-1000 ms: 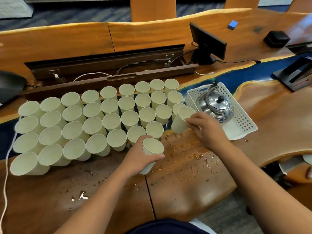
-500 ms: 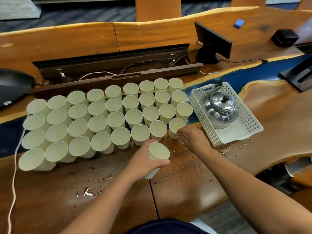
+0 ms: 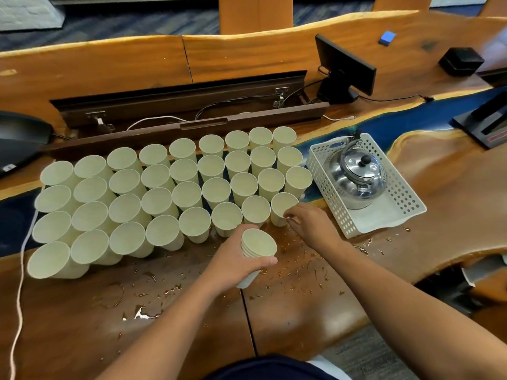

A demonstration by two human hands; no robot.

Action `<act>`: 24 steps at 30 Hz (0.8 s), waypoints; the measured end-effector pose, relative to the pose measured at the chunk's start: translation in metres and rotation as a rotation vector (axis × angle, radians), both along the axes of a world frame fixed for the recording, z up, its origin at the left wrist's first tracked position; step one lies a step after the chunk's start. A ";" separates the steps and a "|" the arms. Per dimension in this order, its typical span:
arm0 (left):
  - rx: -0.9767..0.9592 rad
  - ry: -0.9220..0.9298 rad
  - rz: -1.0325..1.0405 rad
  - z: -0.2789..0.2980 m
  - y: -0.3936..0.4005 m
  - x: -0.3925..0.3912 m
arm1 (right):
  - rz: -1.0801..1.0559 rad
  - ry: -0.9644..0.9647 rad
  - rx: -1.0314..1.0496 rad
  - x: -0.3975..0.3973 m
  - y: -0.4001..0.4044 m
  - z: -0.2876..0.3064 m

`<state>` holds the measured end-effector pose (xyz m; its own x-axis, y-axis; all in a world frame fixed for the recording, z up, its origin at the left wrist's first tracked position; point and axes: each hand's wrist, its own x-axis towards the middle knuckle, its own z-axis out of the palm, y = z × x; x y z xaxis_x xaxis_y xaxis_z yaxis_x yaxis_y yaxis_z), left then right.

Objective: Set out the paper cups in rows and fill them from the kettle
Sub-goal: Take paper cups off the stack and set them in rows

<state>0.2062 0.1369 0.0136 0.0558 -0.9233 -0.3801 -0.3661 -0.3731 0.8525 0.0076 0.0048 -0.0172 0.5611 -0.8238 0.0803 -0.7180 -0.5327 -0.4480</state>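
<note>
Left hand [image 3: 233, 259] clasping nested stack of pale paper cups [image 3: 256, 249] at frame centre, right hand [image 3: 310, 224] pinching end cup's [image 3: 282, 208] rim; judged light, crushable, best held mid-wall.

we see cups [image 3: 170, 193] in rows on the table [image 3: 315, 311], a basket [image 3: 406, 204] just right of them, the kettle [image 3: 356, 179] in it.

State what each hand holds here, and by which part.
The left hand grips a stack of nested cups round its side wall. The right hand pinches the near rim of the end cup standing on the table.
</note>
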 end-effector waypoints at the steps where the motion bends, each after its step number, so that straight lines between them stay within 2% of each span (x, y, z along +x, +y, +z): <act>1: 0.000 0.001 -0.001 0.000 0.000 0.000 | -0.002 0.000 -0.001 0.000 0.000 0.000; 6: -0.009 0.005 -0.008 0.002 -0.002 0.000 | 0.021 -0.004 0.026 -0.003 0.001 0.004; 10: -0.028 0.040 0.048 0.003 -0.004 0.005 | 0.080 -0.152 -0.038 -0.006 0.008 0.030; 13: -0.045 0.063 0.095 0.002 -0.010 0.010 | 0.184 -0.251 0.007 -0.001 0.026 0.062; 18: -0.056 0.101 0.071 0.011 -0.020 0.010 | 0.434 -0.154 0.251 0.004 0.048 0.076; 24: -0.050 0.171 0.027 0.019 -0.016 0.003 | 0.417 -0.103 0.178 0.006 0.045 0.080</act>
<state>0.2094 0.1209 0.0325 0.0190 -0.9402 -0.3402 -0.2047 -0.3367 0.9191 0.0133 0.0500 0.0631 0.8438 -0.5358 0.0312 -0.4058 -0.6749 -0.6163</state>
